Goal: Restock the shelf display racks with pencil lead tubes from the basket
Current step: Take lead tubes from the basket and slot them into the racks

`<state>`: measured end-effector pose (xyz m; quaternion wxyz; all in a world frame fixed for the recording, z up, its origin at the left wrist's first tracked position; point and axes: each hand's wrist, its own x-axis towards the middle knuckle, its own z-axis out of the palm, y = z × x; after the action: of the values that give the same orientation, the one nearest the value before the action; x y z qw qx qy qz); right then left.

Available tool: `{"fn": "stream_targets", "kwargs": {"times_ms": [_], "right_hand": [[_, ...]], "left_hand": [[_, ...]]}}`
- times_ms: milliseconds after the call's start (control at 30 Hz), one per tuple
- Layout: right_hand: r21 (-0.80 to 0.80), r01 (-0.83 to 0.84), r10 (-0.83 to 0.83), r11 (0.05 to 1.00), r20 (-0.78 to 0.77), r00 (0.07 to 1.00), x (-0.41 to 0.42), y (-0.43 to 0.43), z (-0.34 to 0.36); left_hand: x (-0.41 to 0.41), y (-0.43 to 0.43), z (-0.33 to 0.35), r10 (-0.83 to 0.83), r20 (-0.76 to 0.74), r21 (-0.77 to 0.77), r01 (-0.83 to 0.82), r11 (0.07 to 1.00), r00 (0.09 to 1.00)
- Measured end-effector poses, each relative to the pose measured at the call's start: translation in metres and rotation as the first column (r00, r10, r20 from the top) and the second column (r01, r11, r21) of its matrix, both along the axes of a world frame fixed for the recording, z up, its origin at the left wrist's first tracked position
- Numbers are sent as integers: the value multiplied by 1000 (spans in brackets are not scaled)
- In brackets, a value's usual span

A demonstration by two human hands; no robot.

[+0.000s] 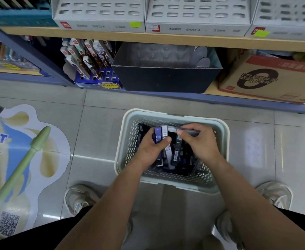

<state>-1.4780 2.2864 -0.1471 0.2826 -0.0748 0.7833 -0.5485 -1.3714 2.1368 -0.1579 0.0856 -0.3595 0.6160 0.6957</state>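
Head view, basket: I see the pale perforated basket (pixel 128 141) on the tiled floor, near centre, between the person's shoes (pixel 79 197) and just in front of the low shelf.
Stock: loose pencil lead tubes (pixel 177 154) lie jumbled in the bottom of the basket, dark blue and grey, some marked HB 07.
Left hand: the left hand (pixel 151 150) is inside the basket, with thumb and fingers wrapped round a small bundle of tubes (pixel 158 135) that stands up out of the fist.
Right hand: the right hand (pixel 200 141) is at the far right of the basket. Thumb and fingers pinch a long grey tube (pixel 188 131) lying crosswise, though blur softens the contact.
Racks: the grey display racks (pixel 99 13) sit on the wooden shelf board (pixel 112 36), far and high in the scene. Their slots look mostly bare, as far as the blur lets me tell.
Under the board: a dark bin (pixel 166 78) is in the middle, a cardboard box (pixel 274 78) to the right and a blue pen stand (pixel 94 60) to the left.
Step in hand: I judge this to be gathering, with both hands loading up at the basket and nothing on its way to the racks yet.
Next move: I would add the grey tube to the bundle, or carry it separately. Then lift both hands clear of the basket rim and reach up and far to the racks, feeding the tubes end-first into open slots without loosening the fist.
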Motion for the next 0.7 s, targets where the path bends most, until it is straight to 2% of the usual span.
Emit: {"fn": "stream_targets", "kwargs": {"times_ms": [133, 233, 400, 533, 600, 700], "right_hand": [[-13, 81, -79, 997, 119, 990, 15, -5, -12], [0, 92, -92, 996, 35, 995, 21, -8, -19], [24, 113, -114, 993, 72, 991, 25, -12, -23], [30, 158, -161, 987, 211, 964, 26, -9, -26], [22, 145, -145, 989, 281, 948, 29, -7, -26], [13, 78, -79, 997, 242, 967, 32, -6, -23]], "left_hand": [[2, 9, -6, 0, 25, 47, -1, 999, 1000], [1, 7, -7, -13, 26, 62, 11, 998, 1000], [1, 7, -10, -48, 63, 73, 44, 996, 997], [2, 4, -12, -4, 69, 71, -1, 997, 998], [3, 2, -13, 16, 67, 60, -20, 998, 998], [2, 0, -16, 82, 74, 21, -84, 996, 994]]}}
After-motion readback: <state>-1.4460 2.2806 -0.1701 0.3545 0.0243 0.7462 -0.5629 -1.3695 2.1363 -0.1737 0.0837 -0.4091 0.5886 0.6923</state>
